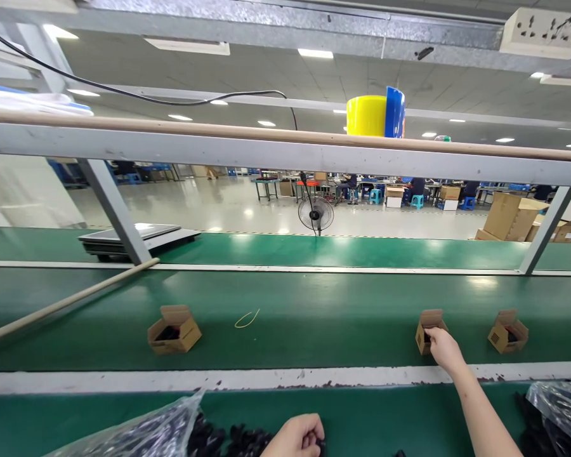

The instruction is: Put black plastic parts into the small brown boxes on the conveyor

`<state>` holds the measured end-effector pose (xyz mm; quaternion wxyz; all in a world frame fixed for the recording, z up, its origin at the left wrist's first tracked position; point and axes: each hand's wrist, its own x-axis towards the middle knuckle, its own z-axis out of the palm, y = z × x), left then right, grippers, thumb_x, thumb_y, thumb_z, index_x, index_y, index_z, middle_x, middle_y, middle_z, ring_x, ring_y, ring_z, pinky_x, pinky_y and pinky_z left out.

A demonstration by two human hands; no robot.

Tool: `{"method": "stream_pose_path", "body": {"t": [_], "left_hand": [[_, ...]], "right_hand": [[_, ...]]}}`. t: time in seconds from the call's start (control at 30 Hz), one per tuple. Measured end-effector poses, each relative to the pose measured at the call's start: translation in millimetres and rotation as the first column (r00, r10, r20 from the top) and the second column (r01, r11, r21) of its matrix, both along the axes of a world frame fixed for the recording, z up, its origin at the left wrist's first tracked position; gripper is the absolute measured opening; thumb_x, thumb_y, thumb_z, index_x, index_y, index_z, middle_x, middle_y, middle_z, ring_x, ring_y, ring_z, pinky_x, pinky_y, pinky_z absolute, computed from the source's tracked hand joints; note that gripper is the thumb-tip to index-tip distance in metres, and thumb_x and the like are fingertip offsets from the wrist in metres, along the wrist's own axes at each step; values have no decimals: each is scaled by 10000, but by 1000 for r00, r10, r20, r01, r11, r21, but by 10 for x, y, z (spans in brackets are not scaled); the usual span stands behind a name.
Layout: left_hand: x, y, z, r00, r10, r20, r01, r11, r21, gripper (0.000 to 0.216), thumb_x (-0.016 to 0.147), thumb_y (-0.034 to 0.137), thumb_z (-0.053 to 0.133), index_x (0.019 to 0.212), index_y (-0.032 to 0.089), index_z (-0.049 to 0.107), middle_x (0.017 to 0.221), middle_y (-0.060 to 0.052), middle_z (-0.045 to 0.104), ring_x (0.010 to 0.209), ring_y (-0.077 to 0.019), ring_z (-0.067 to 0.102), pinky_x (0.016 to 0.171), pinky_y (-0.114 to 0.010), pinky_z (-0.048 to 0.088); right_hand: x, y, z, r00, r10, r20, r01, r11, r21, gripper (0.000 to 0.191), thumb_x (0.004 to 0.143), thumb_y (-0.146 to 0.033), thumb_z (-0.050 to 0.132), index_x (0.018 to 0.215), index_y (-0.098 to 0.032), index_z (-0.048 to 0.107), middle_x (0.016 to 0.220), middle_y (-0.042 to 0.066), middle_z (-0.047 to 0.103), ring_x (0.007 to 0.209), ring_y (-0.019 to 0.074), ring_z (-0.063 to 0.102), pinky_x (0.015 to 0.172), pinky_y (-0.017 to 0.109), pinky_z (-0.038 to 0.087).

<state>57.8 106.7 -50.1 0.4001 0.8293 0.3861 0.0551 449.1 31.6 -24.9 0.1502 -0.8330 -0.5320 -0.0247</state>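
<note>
Green belt (314, 304) runs across the middle of the frame, and three boxes sit on it, all lids up! At centre right, the right hand (441, 348) is at the middle box (431, 317), fingers narrow, tips right at the opening; whether they grip anything, one cannot tell. Just beside it, farther right, stands another box (499, 341), something dark inside. Over at centre left, well apart, the third box (186, 337) shows black contents too, with a yellow band (246, 324) lying loose to its right.

Down to the bottom centre: the left hand (295, 438), fingers curled in tight, a black bit showing at the tips, though whether it is gripped cannot be told. Right beside that hand, black parts (240, 440) lie heaped, spreading left to a clear bag (143, 425). Lower right corner, another clear bag (564, 406), more black stuff around it! Upper right, yellow (366, 116) and blue rolls (394, 113) top the rail (285, 150).
</note>
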Motion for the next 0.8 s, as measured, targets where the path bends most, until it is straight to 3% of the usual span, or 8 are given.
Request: {"method": "stream_pose_path", "body": {"t": [0.2,0.47,0.6,0.67,0.8], "left_hand": [[2,-22,82,1000,-10,-21,9,999,-43,154,602,120,483,731,174,546,635,45,456,626,-121,441,582,-190,353],[26,-71,151,1000,1,-23,-2,1000,-25,186,584,89,467,721,177,557,639,43,474,633,-123,459,584,-193,354],[12,-106,255,999,40,-21,-40,999,13,202,583,72,460,718,171,572,652,37,500,641,-126,479,586,-197,357],[44,-120,409,998,66,11,-66,996,53,187,612,80,460,723,169,582,656,31,518,640,-130,492,593,-205,366],[387,-74,824,993,41,113,-60,983,174,165,705,134,471,772,176,616,691,18,576,661,-139,525,634,-220,399]], "right_hand": [[-244,163,12,996,71,49,-66,993,-97,354,797,-74,377,943,-160,687,1158,100,590,974,193,555,772,276,364],[-583,270,-124,987,125,105,-118,990,-71,436,713,-30,409,1058,-151,646,1244,92,571,1081,254,490,849,363,335],[-642,141,-200,981,142,131,-149,988,47,555,713,12,330,1176,-170,576,1311,58,516,1163,213,453,938,363,315],[-624,21,-295,983,128,135,-153,968,200,541,751,-2,286,1196,-161,550,1325,66,495,1204,203,420,978,368,300],[-522,-164,-541,998,46,37,-59,813,579,403,817,-99,300,1126,-144,554,1208,110,560,1135,228,472,927,384,369]]}}
